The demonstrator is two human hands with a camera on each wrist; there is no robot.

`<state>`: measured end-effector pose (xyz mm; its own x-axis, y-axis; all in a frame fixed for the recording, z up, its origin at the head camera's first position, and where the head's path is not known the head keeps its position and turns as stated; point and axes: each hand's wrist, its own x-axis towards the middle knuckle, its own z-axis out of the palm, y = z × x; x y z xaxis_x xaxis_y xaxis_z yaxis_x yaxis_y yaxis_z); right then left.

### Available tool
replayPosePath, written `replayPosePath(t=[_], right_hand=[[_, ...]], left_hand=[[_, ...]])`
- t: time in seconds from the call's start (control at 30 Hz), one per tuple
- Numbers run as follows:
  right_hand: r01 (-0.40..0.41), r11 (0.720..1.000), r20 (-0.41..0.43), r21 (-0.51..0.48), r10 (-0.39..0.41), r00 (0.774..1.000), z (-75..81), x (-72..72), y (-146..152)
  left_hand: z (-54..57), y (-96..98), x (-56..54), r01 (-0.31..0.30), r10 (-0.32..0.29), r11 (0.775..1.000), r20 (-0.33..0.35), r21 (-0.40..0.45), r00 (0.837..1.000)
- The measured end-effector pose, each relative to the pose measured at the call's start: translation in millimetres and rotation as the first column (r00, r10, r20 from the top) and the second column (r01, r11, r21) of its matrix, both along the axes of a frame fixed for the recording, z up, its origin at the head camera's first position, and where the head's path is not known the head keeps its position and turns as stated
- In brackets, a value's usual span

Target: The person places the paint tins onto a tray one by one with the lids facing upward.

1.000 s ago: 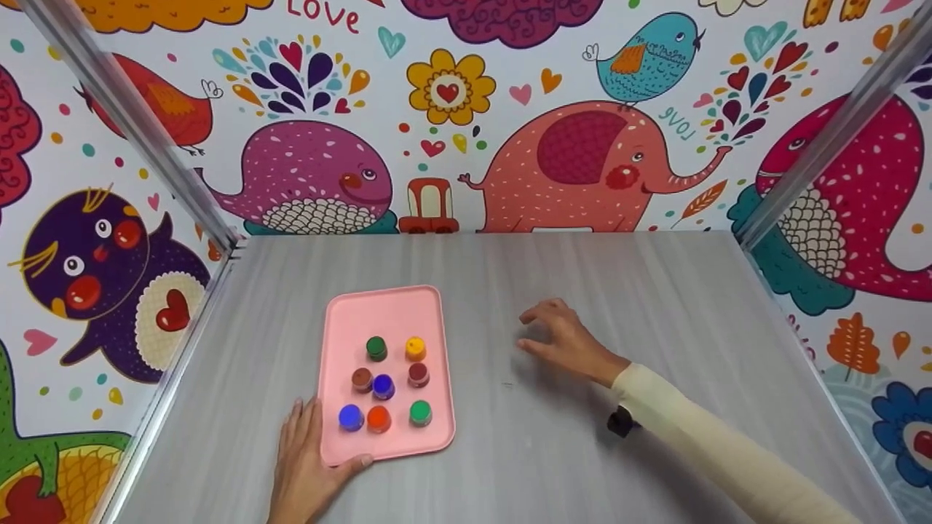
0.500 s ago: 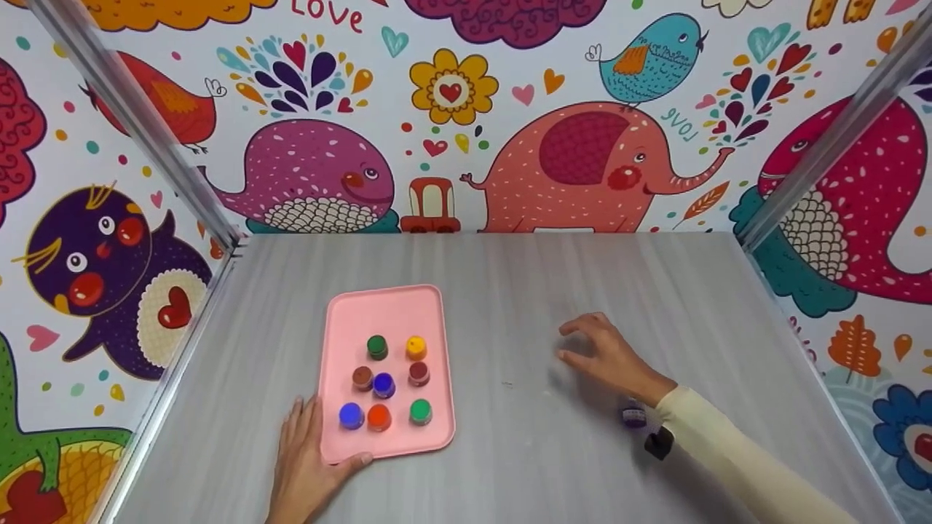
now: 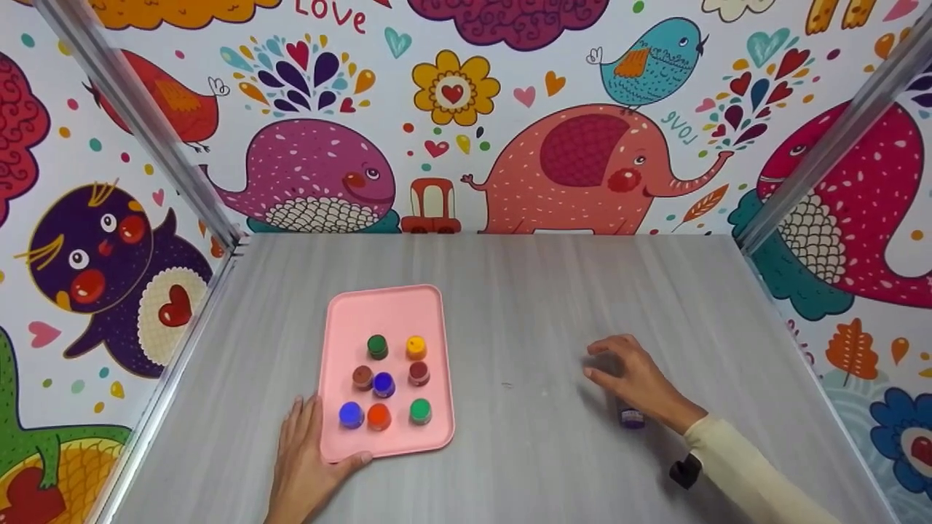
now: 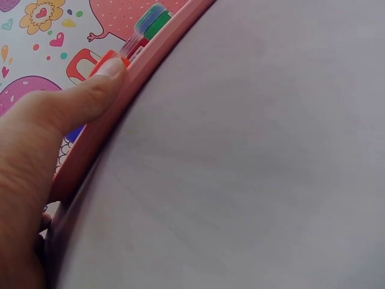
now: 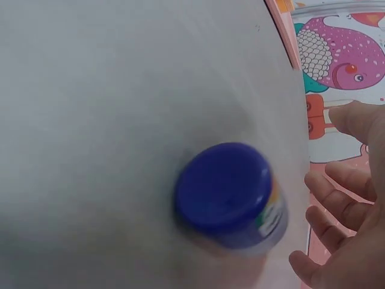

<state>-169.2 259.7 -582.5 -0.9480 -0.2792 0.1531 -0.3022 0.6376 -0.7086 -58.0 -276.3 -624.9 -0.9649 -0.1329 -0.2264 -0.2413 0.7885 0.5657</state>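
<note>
My left hand [image 3: 302, 455] lies along the left side of a pink tray [image 3: 386, 309], fingers straight. Its thumb [image 4: 90, 99] reaches over the tray's near rim in the left wrist view. Small capped paint jars stand on the tray, among them a yellow one [image 3: 416, 347], an orange-red one [image 3: 378, 415] and a green one [image 3: 420, 411]. On the right, my right hand [image 3: 644, 378] hovers with loosely bent fingers and nothing in them. A purple paint jar [image 3: 632, 418] is partly hidden below it. The right wrist view shows that jar's blue-purple lid [image 5: 222, 186], apart from the spread fingers.
The grey tabletop [image 3: 502, 437] stretches between the tray and the purple jar. Metal posts [image 3: 794, 167] rise at its back corners. Walls printed with cartoon animals, such as an elephant [image 3: 575, 189], enclose the back and sides.
My right hand has moved right and nearer to me, fingers staying loosely bent. The purple jar, earlier hidden behind the arm, now shows below the hand. My left hand and the tray stay put.
</note>
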Motion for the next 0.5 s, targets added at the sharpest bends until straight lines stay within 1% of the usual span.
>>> replayPosePath(t=[0.23,0.4,0.5], right_hand=[[0.031,0.999,0.010,-0.018,-0.031,0.999,-4.8,16.6,14],[0.078,0.997,0.051,-0.013,-0.077,0.996,-7.2,29.3,23],[0.105,0.994,0.058,0.001,-0.105,0.993,-7.8,35.9,28]], left_hand=[[-1.1,0.1,0.9,-0.005,0.005,1.000,0.005,0.003,1.000],[-0.6,0.0,0.8,-0.002,0.002,1.000,-0.009,0.006,1.000],[0.0,-0.6,1.5,-0.005,0.005,1.000,-0.013,0.006,1.000]])
